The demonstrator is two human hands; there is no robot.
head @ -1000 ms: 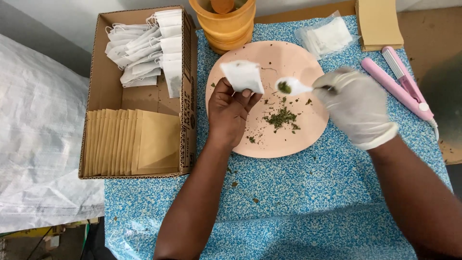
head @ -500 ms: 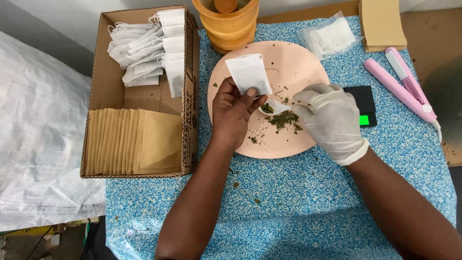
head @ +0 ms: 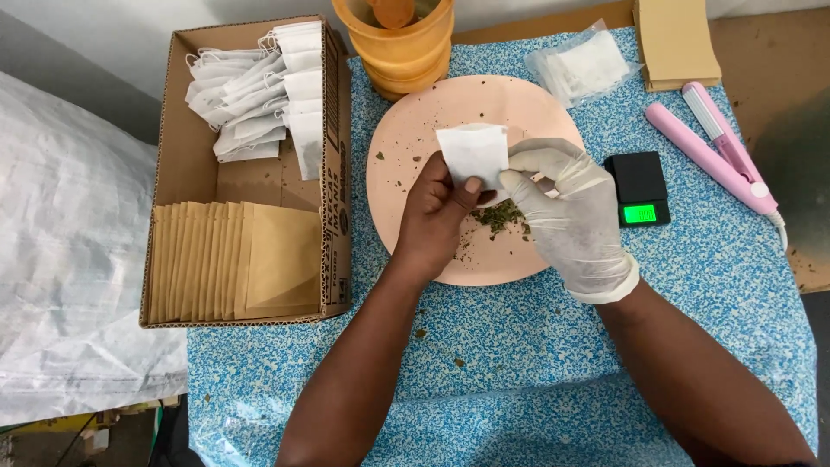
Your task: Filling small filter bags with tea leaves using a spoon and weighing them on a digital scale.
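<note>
My bare left hand point(head: 432, 216) pinches a small white paper sachet point(head: 471, 154) and holds it upright over a round pink plate point(head: 406, 130). My right hand point(head: 571, 212) wears a white glove. Its fingers are curled at the sachet's lower right edge, around a small white spoon that is almost wholly hidden. A little heap of dried green herb point(head: 501, 216) lies on the plate just below both hands, with loose flakes scattered about.
A cardboard box point(head: 337, 173) on the left holds white sachets point(head: 259, 95) and brown envelopes point(head: 233, 259). An orange pot point(head: 402, 43) stands behind the plate. To the right are a black pocket scale point(head: 641, 190), a pink sealing iron point(head: 718, 143) and a plastic pack of sachets point(head: 584, 69).
My gloved right hand brought the spoon of herb leftwards from the plate's right side to the sachet. My left hand lifted the sachet more upright. The scale came into sight.
</note>
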